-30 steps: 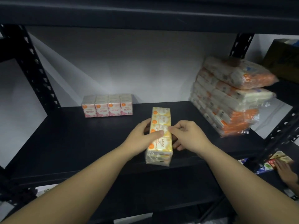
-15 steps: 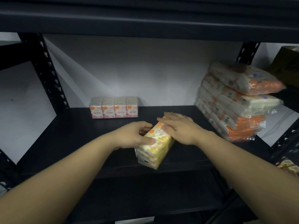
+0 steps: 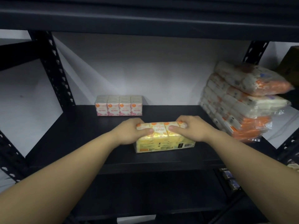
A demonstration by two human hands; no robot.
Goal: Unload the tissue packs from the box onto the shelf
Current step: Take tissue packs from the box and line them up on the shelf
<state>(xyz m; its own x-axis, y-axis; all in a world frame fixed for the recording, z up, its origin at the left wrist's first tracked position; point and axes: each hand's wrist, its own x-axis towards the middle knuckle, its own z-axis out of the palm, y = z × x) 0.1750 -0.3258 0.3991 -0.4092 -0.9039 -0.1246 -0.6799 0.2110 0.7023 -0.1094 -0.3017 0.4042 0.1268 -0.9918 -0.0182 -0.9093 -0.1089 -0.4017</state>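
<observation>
Left hand (image 3: 129,131) and right hand (image 3: 192,128) both clasp the yellow tissue pack (image 3: 163,139) (thumbs on top). It rests lengthwise on the black shelf (image 3: 80,143).

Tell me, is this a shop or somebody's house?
Probably a stockroom or shop storage area, not a house. The black metal shelf has bolt-hole uprights, a tall stack of orange-and-white plastic-wrapped tissue bundles sits at the right, and matching pink tissue packs line the back.
</observation>
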